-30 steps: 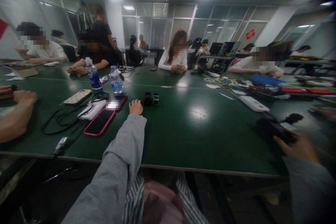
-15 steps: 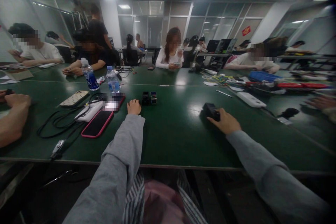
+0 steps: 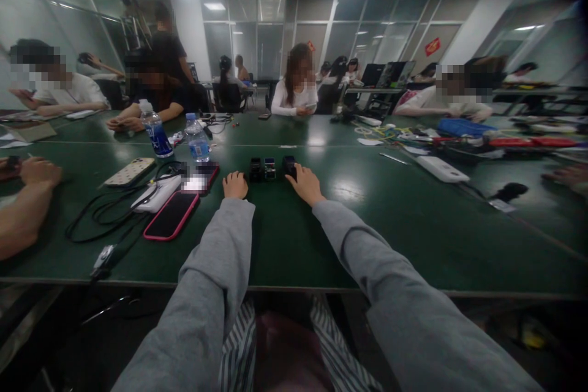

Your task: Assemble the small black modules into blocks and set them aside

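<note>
Both my arms in grey sleeves reach forward over a dark green table point(image 3: 358, 226). My left hand point(image 3: 235, 185) rests on the table with fingers curled, just left of two small black box-like devices point(image 3: 262, 169) standing side by side. My right hand point(image 3: 304, 184) is closed on a third small black device point(image 3: 289, 166), which sits on the table right beside the other two. What the left fingers hold, if anything, is hidden.
To the left lie a pink-cased phone point(image 3: 171, 215), a white power bank point(image 3: 157, 193), black cables point(image 3: 98, 213), a patterned phone point(image 3: 129, 171) and two water bottles point(image 3: 156, 130). Another person's forearm point(image 3: 25, 208) rests at the far left. Several people sit opposite. Clutter covers the right side.
My right hand has carried a small black device from the right side of the table leftward and set it beside the two devices. My left hand has stayed put.
</note>
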Motion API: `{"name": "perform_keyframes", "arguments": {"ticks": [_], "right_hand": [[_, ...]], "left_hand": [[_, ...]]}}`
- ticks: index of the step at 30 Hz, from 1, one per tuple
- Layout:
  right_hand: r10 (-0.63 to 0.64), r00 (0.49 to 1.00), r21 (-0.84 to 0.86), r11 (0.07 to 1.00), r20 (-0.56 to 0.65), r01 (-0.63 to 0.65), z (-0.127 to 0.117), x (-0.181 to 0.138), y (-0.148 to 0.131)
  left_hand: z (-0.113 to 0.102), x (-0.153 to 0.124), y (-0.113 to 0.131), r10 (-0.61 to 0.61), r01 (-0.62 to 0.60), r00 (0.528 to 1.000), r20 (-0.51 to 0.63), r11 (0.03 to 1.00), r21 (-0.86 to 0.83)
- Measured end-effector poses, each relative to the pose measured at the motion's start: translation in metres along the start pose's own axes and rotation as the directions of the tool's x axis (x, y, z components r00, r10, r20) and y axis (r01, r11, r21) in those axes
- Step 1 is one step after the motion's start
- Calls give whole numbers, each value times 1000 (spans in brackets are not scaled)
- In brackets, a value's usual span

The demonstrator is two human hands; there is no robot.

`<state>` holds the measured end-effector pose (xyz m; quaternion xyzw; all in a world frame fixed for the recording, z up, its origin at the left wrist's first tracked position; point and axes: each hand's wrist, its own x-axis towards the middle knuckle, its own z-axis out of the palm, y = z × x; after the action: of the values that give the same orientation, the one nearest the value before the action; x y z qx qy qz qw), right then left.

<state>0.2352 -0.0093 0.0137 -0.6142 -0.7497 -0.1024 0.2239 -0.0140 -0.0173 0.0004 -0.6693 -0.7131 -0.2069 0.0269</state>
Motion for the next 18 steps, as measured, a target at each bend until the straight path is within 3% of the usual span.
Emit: {"name": "perform_keyframes", "arguments": {"ticks": [18], "right_hand": [[-60, 998, 58, 997, -4, 60, 2, -3, 7]], "left_hand": [[0, 1, 0, 3, -3, 1000, 22, 1000, 9]]}}
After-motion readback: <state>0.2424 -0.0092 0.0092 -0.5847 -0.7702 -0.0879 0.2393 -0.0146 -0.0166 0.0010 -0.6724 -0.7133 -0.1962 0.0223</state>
